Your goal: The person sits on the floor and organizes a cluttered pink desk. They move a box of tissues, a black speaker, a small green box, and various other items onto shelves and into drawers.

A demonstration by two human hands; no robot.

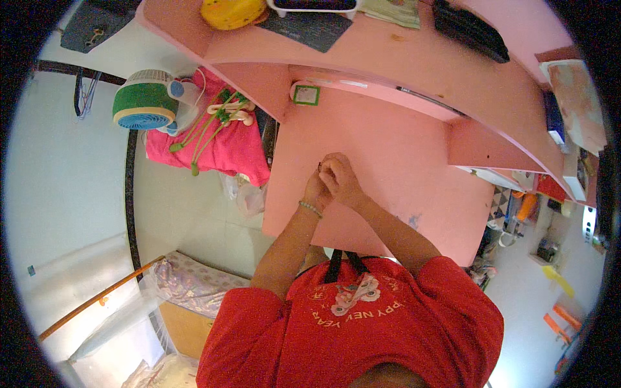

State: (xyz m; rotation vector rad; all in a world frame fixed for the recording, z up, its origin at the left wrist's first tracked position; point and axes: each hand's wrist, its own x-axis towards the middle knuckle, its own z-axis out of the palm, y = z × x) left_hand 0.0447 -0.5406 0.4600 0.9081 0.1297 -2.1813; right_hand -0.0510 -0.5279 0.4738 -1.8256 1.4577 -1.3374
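Both my hands are together just above the pink desktop (383, 140), left of its middle. My left hand (318, 186), with a pale bead bracelet (310, 209) at the wrist, lies partly under the other hand. My right hand (342, 179) covers it with bent fingers. A tiny dark spot shows at the left edge of the joined fingers; what it is I cannot tell. Whether anything is held between the hands is hidden. Behind them, a small green-framed white item (306, 95) rests at the desk's back left corner.
A pink shelf (373, 53) overhangs the desk's back, bearing a black case (470, 31) and a yellow object (233, 12). Left of the desk, a green and white fan (145, 99) stands near a bright pink cloth (208, 150) with green cords. A bed (194, 276) lies lower left.
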